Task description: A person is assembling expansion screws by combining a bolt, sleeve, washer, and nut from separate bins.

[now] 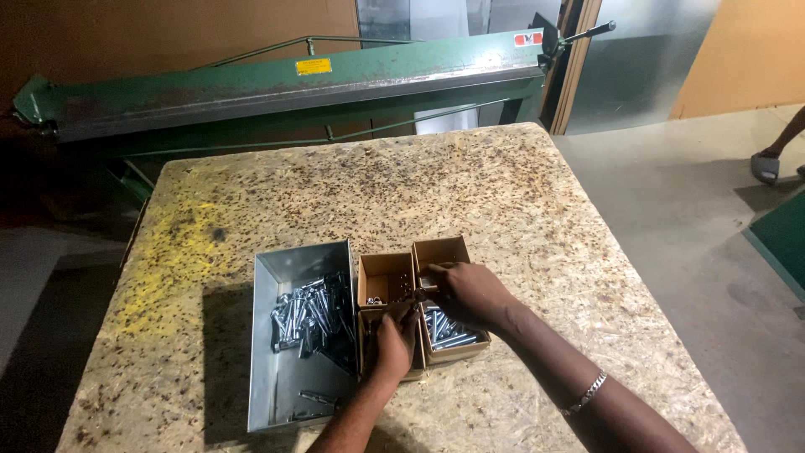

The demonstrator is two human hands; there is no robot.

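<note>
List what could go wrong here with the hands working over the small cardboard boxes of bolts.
1. The left hand and right hand meet over the small brown cardboard boxes; a small part held between them might drop into the wrong box.
2. The light boxes could slide or tip on the chipboard table if a hand pushes one.
3. The open grey metal tray of loose silver bolts sits close beside the left forearm, so a bump may scatter them.
</note>
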